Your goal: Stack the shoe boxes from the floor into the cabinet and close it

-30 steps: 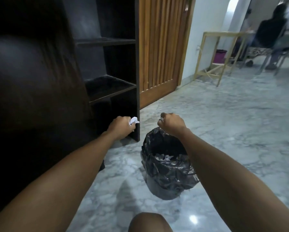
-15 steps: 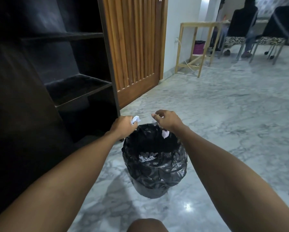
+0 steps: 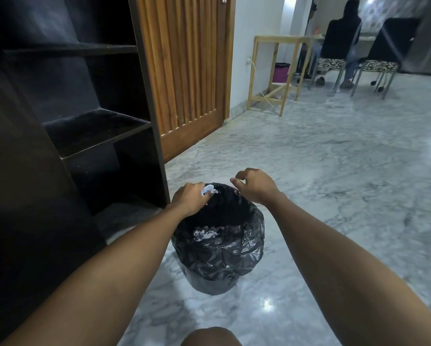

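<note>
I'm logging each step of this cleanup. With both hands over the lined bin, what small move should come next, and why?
Probably let go with the left hand: it grips a crumpled white paper right over the rim of the bin, whose black liner already holds white scraps. The right hand hangs over the bin holding nothing.

Marble floor [image 3: 334, 171], slatted wooden door [image 3: 184, 71], chairs [image 3: 381, 63]

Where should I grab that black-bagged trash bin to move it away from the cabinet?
Probably grip the trash bin at its rim, hands on opposite sides, coming from above. It stands upright with its mouth open, and the loose black liner folded over its wall looks slippery lower down. The left hand holds crumpled paper, so drop that first.
</note>
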